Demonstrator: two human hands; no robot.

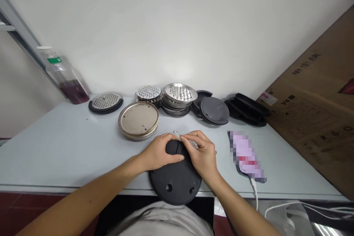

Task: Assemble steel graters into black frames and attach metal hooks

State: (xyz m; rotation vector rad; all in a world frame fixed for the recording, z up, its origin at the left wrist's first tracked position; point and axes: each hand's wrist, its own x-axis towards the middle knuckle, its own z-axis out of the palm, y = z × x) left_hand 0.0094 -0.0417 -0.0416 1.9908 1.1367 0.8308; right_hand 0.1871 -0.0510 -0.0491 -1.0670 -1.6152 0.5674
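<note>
A round black plastic disc (177,180) with small holes lies at the table's front edge, tilted towards me. My left hand (163,155) grips its upper left part, thumb on top and fingers around the far rim. At the disc's far edge, my right hand (201,153) is closed in a pinch on a small shiny metal piece (177,133); its kind is unclear, and part of it is hidden by the fingers. More of something shiny shows between the right fingers. Beyond the hands stands a stack of plain metal discs (138,120).
Along the wall stand grater discs (179,94), a grater disc in a black rim (106,102), black discs (214,110) and black curved parts (246,110). A bottle of dark red liquid (73,90) is at left. At right are a pixelated phone (246,155) with a cable and a cardboard box (312,110).
</note>
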